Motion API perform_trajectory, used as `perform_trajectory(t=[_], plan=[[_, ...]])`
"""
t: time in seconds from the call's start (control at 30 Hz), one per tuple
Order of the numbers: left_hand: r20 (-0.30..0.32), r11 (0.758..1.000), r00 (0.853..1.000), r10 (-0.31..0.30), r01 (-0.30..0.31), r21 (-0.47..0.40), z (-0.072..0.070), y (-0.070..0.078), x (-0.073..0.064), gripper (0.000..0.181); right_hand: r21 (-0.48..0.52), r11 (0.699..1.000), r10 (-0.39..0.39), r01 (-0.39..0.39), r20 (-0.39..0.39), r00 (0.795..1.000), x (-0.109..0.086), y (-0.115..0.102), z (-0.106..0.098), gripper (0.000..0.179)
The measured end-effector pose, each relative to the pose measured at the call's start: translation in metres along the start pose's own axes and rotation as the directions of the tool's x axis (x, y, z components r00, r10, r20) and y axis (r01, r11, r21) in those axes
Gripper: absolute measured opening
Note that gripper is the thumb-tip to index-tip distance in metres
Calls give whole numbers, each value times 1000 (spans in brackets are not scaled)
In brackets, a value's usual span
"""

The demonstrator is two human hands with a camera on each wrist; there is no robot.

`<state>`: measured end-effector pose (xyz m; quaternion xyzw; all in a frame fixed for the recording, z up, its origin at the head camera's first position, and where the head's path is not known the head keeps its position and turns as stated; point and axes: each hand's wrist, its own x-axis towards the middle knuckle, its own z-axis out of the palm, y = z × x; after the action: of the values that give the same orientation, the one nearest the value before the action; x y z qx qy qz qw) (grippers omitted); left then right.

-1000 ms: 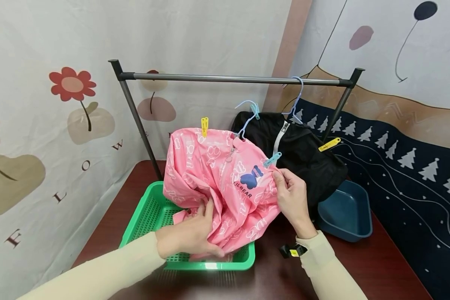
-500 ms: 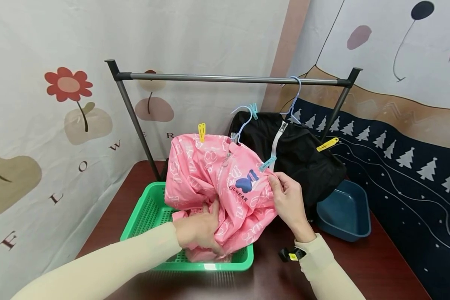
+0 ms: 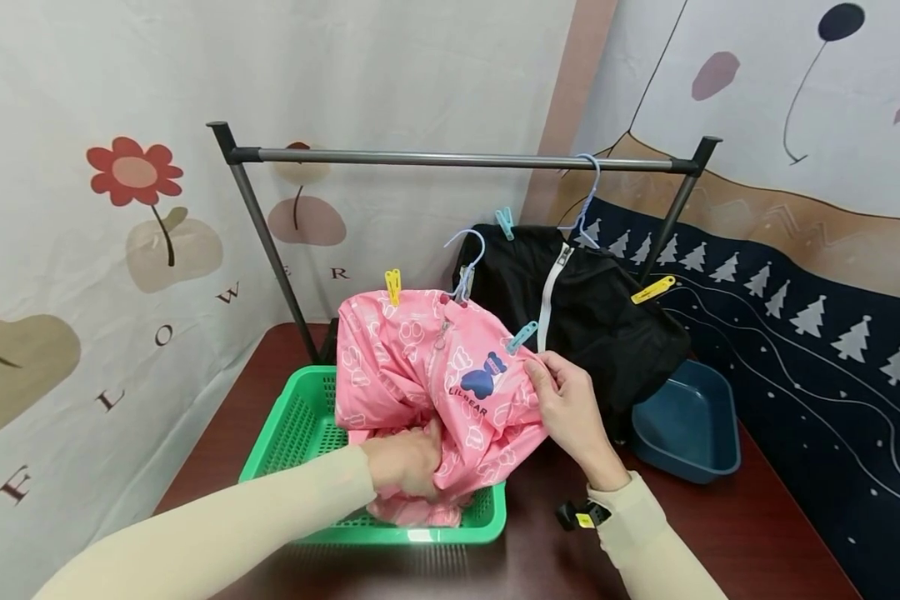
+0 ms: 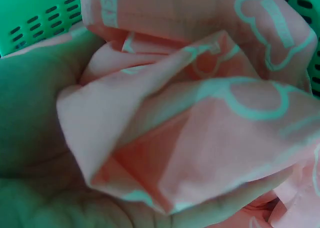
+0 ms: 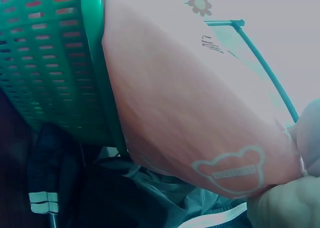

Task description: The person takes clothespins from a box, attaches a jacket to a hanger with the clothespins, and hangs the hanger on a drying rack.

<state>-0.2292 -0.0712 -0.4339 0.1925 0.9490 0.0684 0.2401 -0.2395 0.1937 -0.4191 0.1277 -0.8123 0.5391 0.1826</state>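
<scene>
A pink jacket [image 3: 416, 342] with white outlines and a blue bear print droops over the green basket [image 3: 285, 433]. From its neck rises the hook of a light blue hanger [image 3: 474, 250]. A yellow clothespin [image 3: 393, 286] and a blue clothespin [image 3: 522, 336] are on its shoulders. My right hand [image 3: 570, 408] pinches the jacket near the blue clothespin. Lower down, my left hand [image 3: 408, 462] reaches into the folds, its fingertips partly hidden. In the left wrist view, my left hand [image 4: 40, 123] curls round bunched pink cloth [image 4: 225, 133].
Behind stands a rack with a metal bar [image 3: 420, 157]. A black jacket [image 3: 607, 325] hangs from it on a blue hanger [image 3: 590, 200], with a blue clothespin [image 3: 505, 222] and a yellow one. A dark blue basin [image 3: 690, 425] sits at the right on the brown table [image 3: 765, 517].
The pink jacket and its hanger have sunk lower, and the hook has shifted left. My left hand has moved right and deeper into the folds, its fingers closing. My right hand keeps its pinch.
</scene>
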Motion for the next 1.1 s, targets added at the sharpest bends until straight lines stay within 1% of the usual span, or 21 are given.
perform_trajectory(t=[0.03,0.1,0.17,0.23,0.27,0.3,0.33,0.4,0.47,0.53,0.6,0.63,0.7,0.73,0.77,0.8,0.83,0.93,0.97,1.1], plan=[[-10,1000,1000,-2,2,-7,2,-2,3,118,0,1000,5,-5,4,1000,0,-1,0,22],[-38,1000,999,10,-10,11,9,-10,16,110,0,1000,15,-15,13,1000,-1,-1,1,21],[-76,998,996,41,-37,45,21,-21,33,101,-3,1000,25,-25,23,999,-2,-1,1,21],[-126,990,988,91,-76,120,32,-32,49,89,-11,1000,23,-23,34,999,-2,-1,0,20],[-149,978,980,130,-103,179,37,-38,57,85,-15,1000,18,-17,41,999,-2,-1,0,20],[-174,968,971,162,-122,221,39,-41,61,79,-24,1000,12,-10,48,999,-2,-1,0,19],[-201,951,958,202,-143,274,42,-46,66,74,-31,1000,0,1,57,998,-2,-1,0,19],[-242,916,932,268,-169,365,43,-51,70,62,-56,998,-24,28,71,997,-3,-1,0,18],[-275,890,906,321,-189,416,44,-57,73,50,-85,995,-46,54,90,995,-3,-1,1,17],[-299,877,884,360,-212,430,42,-61,74,35,-111,991,-66,78,111,992,-4,-1,2,16],[-323,872,860,395,-241,425,41,-64,72,22,-134,986,-82,99,127,988,-5,-2,3,15],[-337,865,843,419,-259,429,39,-66,71,19,-145,983,-91,110,132,987,-5,-3,4,14],[-355,855,815,458,-294,428,37,-69,69,15,-160,978,-110,131,134,985,-6,-4,6,14],[-362,854,804,471,-311,418,35,-70,67,15,-165,976,-120,141,132,984,-6,-4,6,13],[-367,854,798,479,-327,404,34,-71,66,14,-171,974,-129,150,128,983,-6,-5,7,13],[-370,855,793,484,-340,391,32,-72,65,14,-173,972,-138,158,123,983,-6,-5,7,13],[-371,859,792,485,-352,372,30,-73,64,12,-178,970,-144,163,117,983,-6,-5,8,13],[-385,883,800,461,-369,291,25,-78,62,11,-186,967,-159,176,104,982,-7,-4,8,14],[-391,885,798,459,-373,277,24,-80,61,11,-190,965,-163,179,99,982,-7,-4,9,13],[-432,905,795,426,-365,220,19,-87,56,12,-207,958,-184,197,78,980,-8,-5,8,14]])
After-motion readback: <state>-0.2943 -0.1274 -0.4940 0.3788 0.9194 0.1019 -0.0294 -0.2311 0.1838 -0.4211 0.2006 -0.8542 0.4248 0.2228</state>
